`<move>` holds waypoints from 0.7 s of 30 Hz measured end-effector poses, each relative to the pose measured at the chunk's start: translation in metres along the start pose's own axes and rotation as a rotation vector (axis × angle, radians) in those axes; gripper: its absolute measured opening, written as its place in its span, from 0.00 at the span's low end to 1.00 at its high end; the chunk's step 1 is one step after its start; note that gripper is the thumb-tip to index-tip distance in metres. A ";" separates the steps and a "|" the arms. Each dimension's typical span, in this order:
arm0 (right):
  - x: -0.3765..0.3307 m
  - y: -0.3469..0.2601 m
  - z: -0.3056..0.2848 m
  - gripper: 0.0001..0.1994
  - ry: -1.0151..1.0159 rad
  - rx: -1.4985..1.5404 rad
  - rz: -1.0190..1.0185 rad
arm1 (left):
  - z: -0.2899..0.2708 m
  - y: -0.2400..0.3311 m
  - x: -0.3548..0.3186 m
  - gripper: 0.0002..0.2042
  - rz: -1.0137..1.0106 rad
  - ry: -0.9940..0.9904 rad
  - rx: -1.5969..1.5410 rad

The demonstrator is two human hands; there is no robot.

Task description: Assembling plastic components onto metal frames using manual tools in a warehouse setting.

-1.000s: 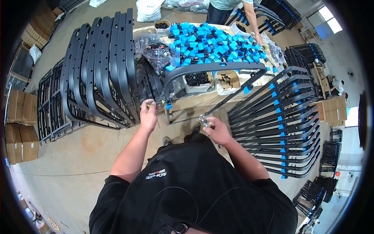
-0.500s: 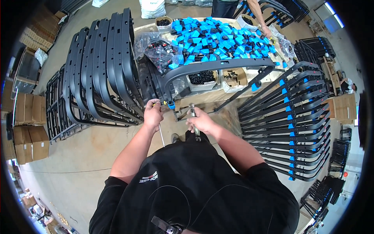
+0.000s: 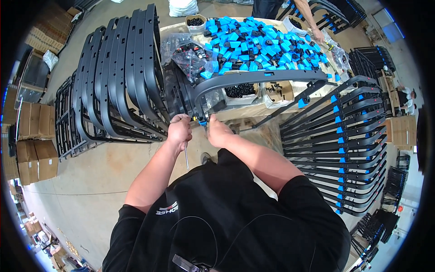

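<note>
In front of me stands a black curved metal frame (image 3: 253, 78), its left end reaching down to a small blue fitting (image 3: 202, 122). My left hand (image 3: 180, 130) is closed around a slim metal rod tool (image 3: 186, 157), whose shaft sticks out below the fist. A small yellow part (image 3: 195, 119) shows between this hand and the fitting. My right hand (image 3: 219, 131) is at the right side of the fitting with its thumb up and fingers curled out of sight. The wrench seen in it earlier is hidden by the hand.
Behind the frame, a table carries a heap of blue-and-black blocks (image 3: 267, 45), a plastic bag of parts (image 3: 192, 56) and boxes of black pieces (image 3: 240, 90). Black frames (image 3: 118, 77) stand at left; more frames (image 3: 337, 149) line the right. A co-worker's hand (image 3: 318, 35) is across the table.
My right hand has moved up and left to the blue fitting, and its wrench has gone out of sight. My left hand stays beside the fitting with the rod. The view has shifted slightly.
</note>
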State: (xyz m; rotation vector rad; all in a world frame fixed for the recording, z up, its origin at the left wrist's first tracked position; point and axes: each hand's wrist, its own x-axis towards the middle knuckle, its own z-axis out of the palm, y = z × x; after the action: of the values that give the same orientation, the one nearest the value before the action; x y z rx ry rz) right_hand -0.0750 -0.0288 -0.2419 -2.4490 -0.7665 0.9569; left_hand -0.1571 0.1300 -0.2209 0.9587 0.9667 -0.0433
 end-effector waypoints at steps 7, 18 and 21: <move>-0.003 -0.016 -0.038 0.18 -0.463 1.116 0.387 | 0.003 -0.002 -0.006 0.06 0.085 0.064 0.128; 0.012 -0.001 -0.023 0.12 -0.441 0.705 0.147 | 0.009 -0.007 -0.006 0.06 0.115 0.051 0.057; 0.011 -0.019 -0.017 0.16 -0.139 -0.019 0.112 | 0.007 -0.006 -0.005 0.07 0.123 0.077 0.082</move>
State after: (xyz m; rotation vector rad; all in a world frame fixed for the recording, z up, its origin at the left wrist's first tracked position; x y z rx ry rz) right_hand -0.0626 -0.0103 -0.2255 -2.4840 -0.6918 1.1769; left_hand -0.1580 0.1198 -0.2193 1.1000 0.9804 0.0584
